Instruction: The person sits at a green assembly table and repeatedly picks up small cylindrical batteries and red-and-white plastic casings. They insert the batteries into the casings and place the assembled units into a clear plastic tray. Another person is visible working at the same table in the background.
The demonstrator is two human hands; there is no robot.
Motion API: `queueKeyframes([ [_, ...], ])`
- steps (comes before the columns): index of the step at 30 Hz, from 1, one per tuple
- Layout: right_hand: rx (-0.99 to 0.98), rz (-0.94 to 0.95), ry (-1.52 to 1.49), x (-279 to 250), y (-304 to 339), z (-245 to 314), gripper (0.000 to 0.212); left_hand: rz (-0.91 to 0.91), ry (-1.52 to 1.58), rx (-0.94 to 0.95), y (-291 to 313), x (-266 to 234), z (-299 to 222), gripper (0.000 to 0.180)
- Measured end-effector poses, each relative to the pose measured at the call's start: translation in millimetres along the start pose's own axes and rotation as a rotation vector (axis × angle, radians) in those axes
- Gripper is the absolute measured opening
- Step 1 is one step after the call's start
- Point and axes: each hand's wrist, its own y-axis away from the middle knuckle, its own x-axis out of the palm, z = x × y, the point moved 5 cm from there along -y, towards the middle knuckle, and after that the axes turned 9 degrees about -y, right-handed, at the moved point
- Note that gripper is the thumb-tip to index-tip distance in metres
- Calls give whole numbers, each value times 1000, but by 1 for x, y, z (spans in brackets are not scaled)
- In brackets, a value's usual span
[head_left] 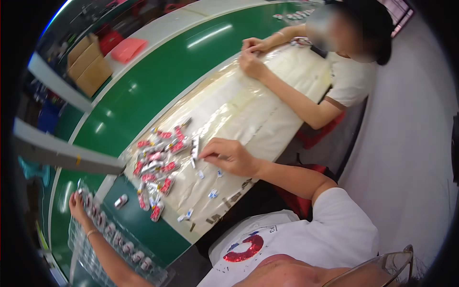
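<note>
At the far left, my left hand [78,206] reaches over the end of a clear plastic tray [88,246], its fingers pinched beside a small white-and-dark piece at the tray's upper corner. Whether it grips that piece is hard to see. A row of similar small white-and-red pieces [111,228] sits in the tray. My right hand [230,157] is over the plastic-covered work surface, thumb and fingers drawn together; anything between them is too small to name. Close to its fingertips lies a narrow white-and-grey strip [195,148]. Left of it spreads a pile of red-and-white pieces [155,155].
Small blue-and-white bits [213,193] lie near the table edge. One loose piece [121,201] rests on the green surface. A grey metal post [71,153] stands between tray and pile. Beyond the green belt [158,71] is a cardboard box [89,67]. A co-worker's hands [251,57] work at the far end.
</note>
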Motion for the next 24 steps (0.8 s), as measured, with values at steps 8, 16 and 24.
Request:
queueKeyframes([
  [8,-253,108,101,-30,-34,4,11,-93,-904,319,39,45,-67,54],
  [16,-504,11,22,-32,-91,-15,15,-398,-626,518,190,41,-216,37],
  [24,-414,66,92,-44,-87,-36,14,99,-262,717,383,186,-348,22],
])
